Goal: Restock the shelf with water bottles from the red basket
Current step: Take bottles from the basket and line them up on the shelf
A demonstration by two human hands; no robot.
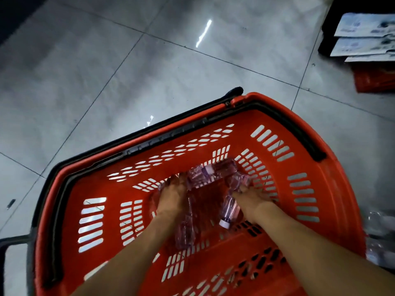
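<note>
The red basket (333, 189) stands on the tiled floor, seen from above. Several clear water bottles lie at its bottom: one across the far end (213, 171), one with a white cap pointing toward me (229, 210), and one lengthwise under my left forearm (186, 231). Both my hands reach deep inside. My left hand (173, 195) lies over a bottle at the left of the pile, fingers curled down around it. My right hand (252, 197) grips the upper part of the white-capped bottle, thumb against it. The shelf itself is not visible.
More clear bottles (380, 231) show blurred at the right edge beside the basket. Stacked white packs (363, 37) and a red crate (374, 80) sit on the floor at top right. The basket's black handles (235, 90) are folded down along its rim.
</note>
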